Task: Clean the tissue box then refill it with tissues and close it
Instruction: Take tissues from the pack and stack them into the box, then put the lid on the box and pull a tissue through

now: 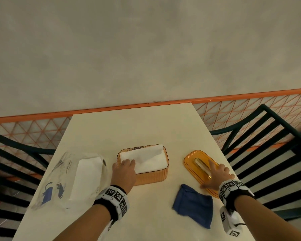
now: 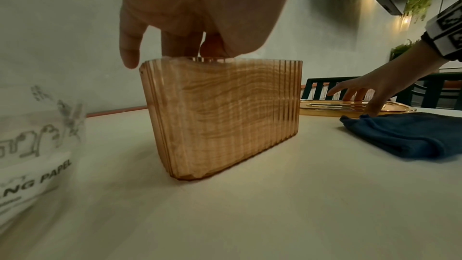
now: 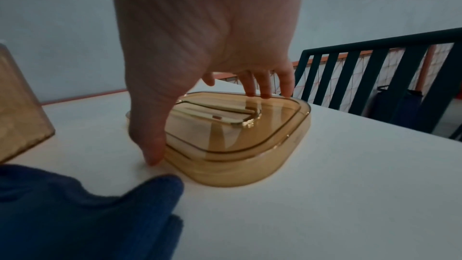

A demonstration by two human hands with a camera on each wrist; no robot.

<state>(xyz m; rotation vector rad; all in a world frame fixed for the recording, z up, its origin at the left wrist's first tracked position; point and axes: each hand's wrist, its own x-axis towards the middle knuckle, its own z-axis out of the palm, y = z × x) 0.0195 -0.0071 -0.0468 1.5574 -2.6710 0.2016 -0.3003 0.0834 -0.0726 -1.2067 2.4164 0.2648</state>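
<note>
On the pale table (image 1: 146,122) your amber ribbed tissue box (image 1: 151,174) stands open at the middle, filled with white tissues (image 1: 146,160). Your left hand (image 1: 124,171) rests on their near corner, fingers seemingly relaxed (the wrist view blurs them). To the right the lid (image 1: 195,158) lies flat; your right hand (image 1: 217,174) spreads over it, thumb at its edge beside the blue cloth (image 1: 193,206).

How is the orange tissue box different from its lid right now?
The tissue box stands tall with ribbed walls; the lid lies low and smooth on the table. The tissue box holds white tissues; the lid holds nothing and has a slot. The left hand rests on the tissue box's near end, while the right hand spreads over the lid. Both are translucent orange plastic with rounded corners.
</note>
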